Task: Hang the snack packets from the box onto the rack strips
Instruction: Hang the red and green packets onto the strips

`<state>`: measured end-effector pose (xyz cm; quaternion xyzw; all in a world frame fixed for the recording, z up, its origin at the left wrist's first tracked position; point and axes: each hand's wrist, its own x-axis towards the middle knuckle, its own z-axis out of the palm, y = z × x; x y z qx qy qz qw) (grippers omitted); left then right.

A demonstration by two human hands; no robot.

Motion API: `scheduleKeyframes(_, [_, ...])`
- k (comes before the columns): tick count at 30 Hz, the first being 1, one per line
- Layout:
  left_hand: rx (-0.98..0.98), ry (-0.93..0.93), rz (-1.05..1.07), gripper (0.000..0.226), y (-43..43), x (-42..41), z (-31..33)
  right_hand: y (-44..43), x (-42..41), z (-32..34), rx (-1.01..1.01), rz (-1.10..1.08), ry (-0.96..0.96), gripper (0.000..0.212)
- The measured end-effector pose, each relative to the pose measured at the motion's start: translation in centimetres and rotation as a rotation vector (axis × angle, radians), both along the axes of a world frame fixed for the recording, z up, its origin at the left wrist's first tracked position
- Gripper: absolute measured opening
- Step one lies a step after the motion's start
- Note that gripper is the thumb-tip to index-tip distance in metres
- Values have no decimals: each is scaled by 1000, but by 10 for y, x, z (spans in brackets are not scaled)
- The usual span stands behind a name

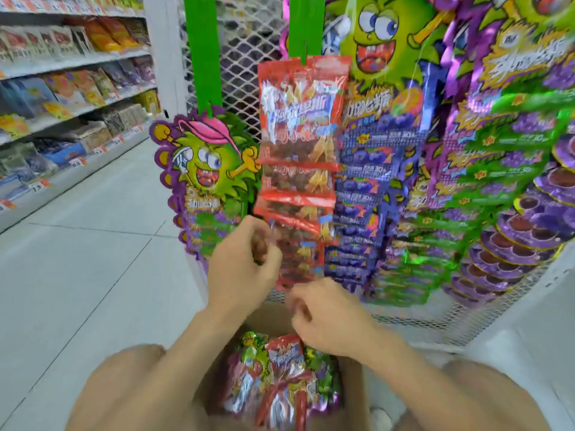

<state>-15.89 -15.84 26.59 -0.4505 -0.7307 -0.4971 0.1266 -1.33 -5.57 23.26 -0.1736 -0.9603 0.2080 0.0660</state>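
A column of red snack packets (300, 157) hangs from the right green strip (306, 26). My left hand (244, 262) pinches the lowest red packet (298, 262) at its left edge. Just under that packet's bottom, my right hand (323, 318) has its fingers curled; whether it touches the packet is unclear. Below my arms stands an open cardboard box (354, 384) with several red, green and purple packets (280, 377) inside. The left green strip (205, 51) carries green-and-purple cartoon packets (208, 169).
White wire mesh (239, 57) backs the strips. Purple, blue and green packets (466, 181) crowd the rack to the right. Stocked shelves (68, 98) line the left side of a tiled aisle (93, 244). My knees frame the box.
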Motion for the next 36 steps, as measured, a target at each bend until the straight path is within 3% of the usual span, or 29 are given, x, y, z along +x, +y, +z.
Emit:
scheduleKeyframes(3, [-568, -226, -19, 13, -8, 4, -97, 4, 0, -70, -101, -12, -383, 10])
scheduleKeyframes(6, [-1093, -366, -74, 17, -8, 2, -173, 9, -3, -124, -139, -94, -558, 8])
scheduleKeyframes(9, [-1388, -371, -172, 27, -9, 8, -220, 18, 0, -183, -230, -242, -614, 11])
scheduleKeyframes(13, [-1588, -307, -244, 43, -10, 18, -255, 20, 16, -264, -342, -519, -626, 27])
scheduleKeyframes(16, [-1633, -264, -223, 52, -9, 20, -277, 12, 21, -316, -493, -725, -606, 30])
scheduleKeyframes(19, [-1638, -271, -258, 32, -5, 16, -294, -2, 16, -346, -745, -924, -550, 52])
scheduleKeyframes(21, [-1637, -279, -263, 28, 0, 15, -294, -8, 10, -355, -802, -995, -467, 61])
scheduleKeyframes(23, [-1618, -264, -268, 29, 4, 15, -296, -8, 7, -358, -763, -1048, -400, 45])
scheduleKeyframes(25, [-1624, -226, -258, 35, 7, 14, -296, -4, 8, -360, -696, -1058, -377, 12])
scheduleKeyframes(27, [-1639, -206, -217, 41, 9, 13, -294, 3, 6, -354, -675, -1048, -321, 3])
scheduleKeyframes(30, [-1610, -229, -155, 42, 10, 10, -281, 10, -7, -317, -610, -990, -180, 34])
scheduleKeyframes(33, [-1503, -367, -79, 32, 6, 11, -266, 15, -19, -268, -466, -914, -87, 40])
scheduleKeyframes(36, [-1204, -654, 97, 26, 8, 10, -249, 17, -25, -216, -329, -893, 34, 39])
